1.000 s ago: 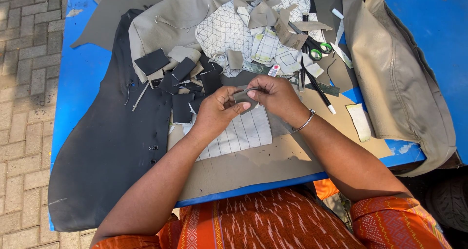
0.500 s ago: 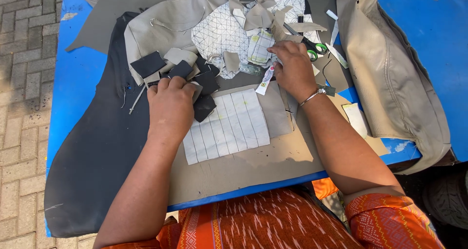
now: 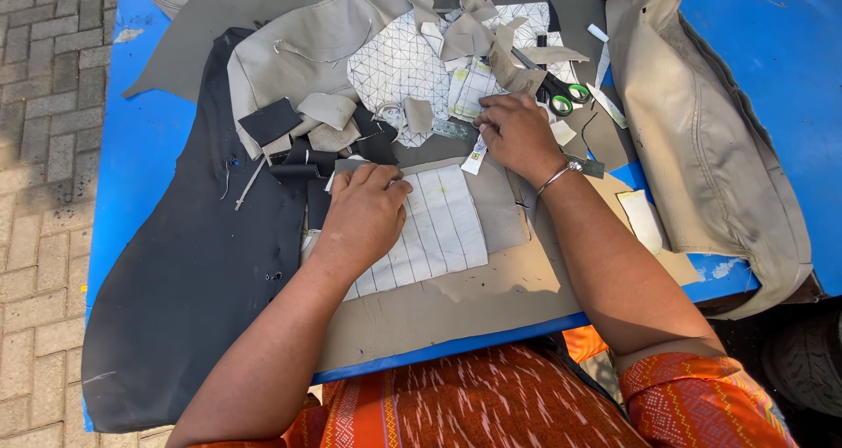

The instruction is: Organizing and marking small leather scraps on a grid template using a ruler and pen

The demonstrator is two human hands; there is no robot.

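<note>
Pressing flat, the left hand [image 3: 361, 216] pins the lined white panel [image 3: 438, 229]; the right hand [image 3: 517, 132] apparently pinches a paper strip [image 3: 474, 156]; nearby scissors [image 3: 554, 90] could snag.

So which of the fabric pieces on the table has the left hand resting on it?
The white piece ruled with straight parallel lines, in front of the person. The left hand lies on its upper left corner; the other white piece, farther back, carries a diamond grid.
</note>
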